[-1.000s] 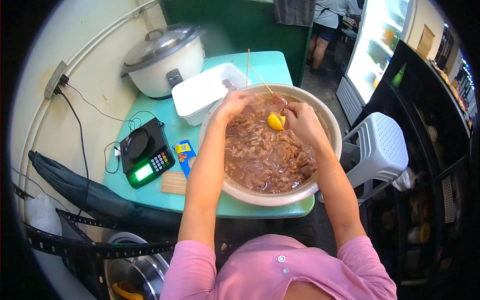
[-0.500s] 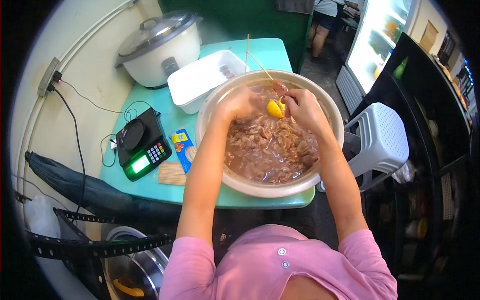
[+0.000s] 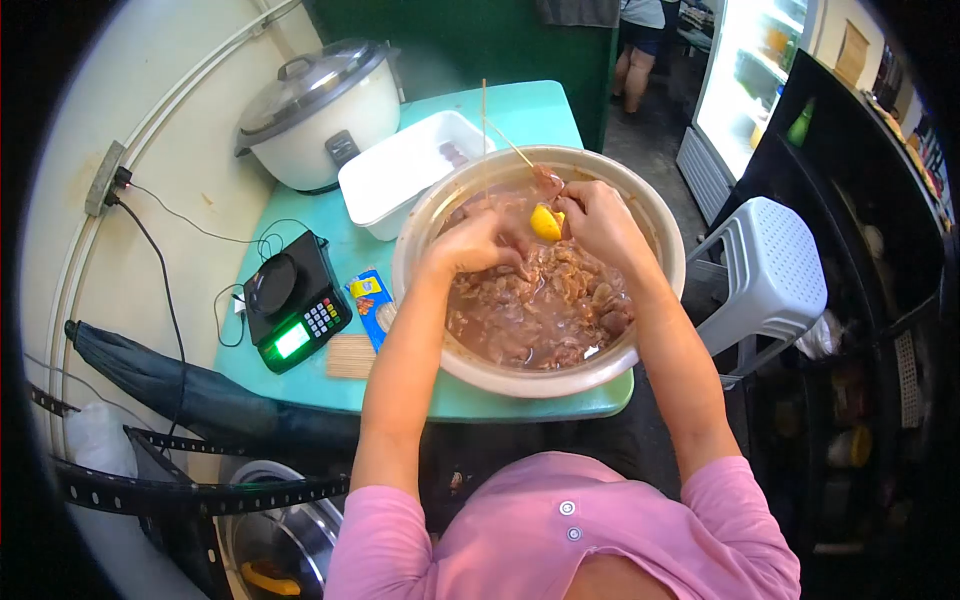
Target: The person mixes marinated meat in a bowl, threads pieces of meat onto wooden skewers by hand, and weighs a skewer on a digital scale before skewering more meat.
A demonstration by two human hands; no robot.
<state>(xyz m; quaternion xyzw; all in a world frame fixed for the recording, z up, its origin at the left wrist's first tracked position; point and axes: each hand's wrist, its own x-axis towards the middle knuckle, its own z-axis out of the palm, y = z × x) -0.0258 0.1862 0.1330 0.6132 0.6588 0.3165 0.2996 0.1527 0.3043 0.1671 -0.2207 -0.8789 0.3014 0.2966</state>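
A large round basin (image 3: 665,240) holds sliced meat (image 3: 560,300) in brownish liquid. My right hand (image 3: 597,215) is closed at the basin's far right part, gripping a skewer (image 3: 512,144) with a piece of meat (image 3: 548,181) on it. Just left of those fingers is a yellow citrus piece (image 3: 546,222). My left hand (image 3: 484,243) is over the meat on the left side, its fingers curled down at the surface; what they hold, if anything, is hidden. Another thin stick (image 3: 484,110) stands upright behind my left hand.
On the turquoise table (image 3: 520,100) are a white tray (image 3: 400,170), a rice cooker (image 3: 325,120), a scale (image 3: 300,300), a blue packet (image 3: 370,300) and bundled sticks (image 3: 350,357). A plastic stool (image 3: 775,265) stands right. A person (image 3: 636,55) stands beyond, near a lit fridge (image 3: 755,90).
My left hand has moved from the basin's far left part toward me, over the meat. My right hand stays near the same spot with the skewer.
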